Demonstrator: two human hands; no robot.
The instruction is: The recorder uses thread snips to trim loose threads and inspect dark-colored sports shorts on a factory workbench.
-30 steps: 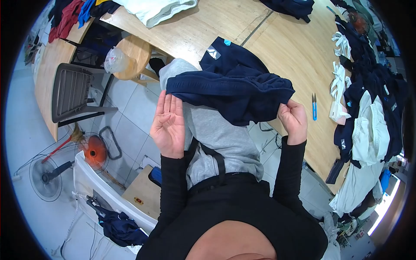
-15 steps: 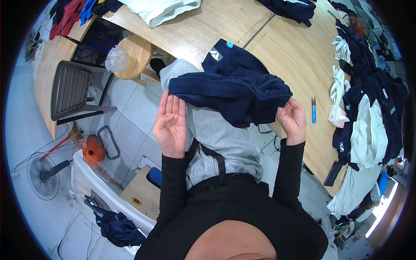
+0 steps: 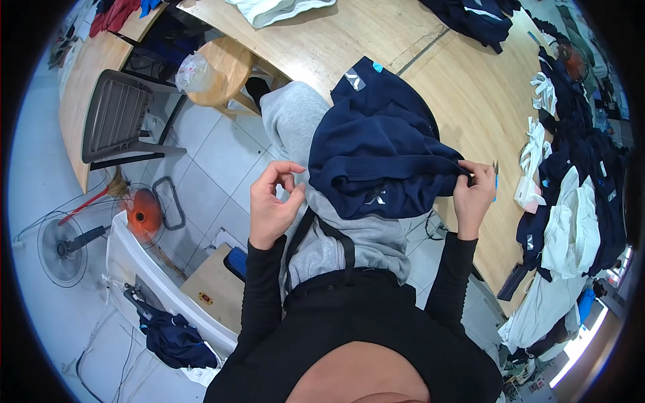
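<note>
A navy-blue garment (image 3: 386, 144) lies bunched across my lap, its far part on the table's edge. It carries a pale patch and a small light-blue tag at its far end, and a white mark on the near folds. My right hand (image 3: 474, 200) pinches the garment's right end between thumb and fingers. Just off its left edge is my left hand (image 3: 272, 208), fingers bent and thumb apart, with nothing in it. Blue-handled thread snips (image 3: 496, 183) lie on the wooden table (image 3: 487, 101), partly hidden behind my right hand.
White and navy garments (image 3: 571, 232) are heaped along the table's right side, near white fabric strips (image 3: 532, 158). A stool (image 3: 232, 64) with a plastic bag, a grey chair (image 3: 115, 117) and a fan (image 3: 64, 248) stand at left. A white machine table (image 3: 127, 252) is lower left.
My left hand has let go of the garment's left end and its fingers have bent. The garment has turned over, showing a white mark. My right hand has moved slightly right, still pinching it.
</note>
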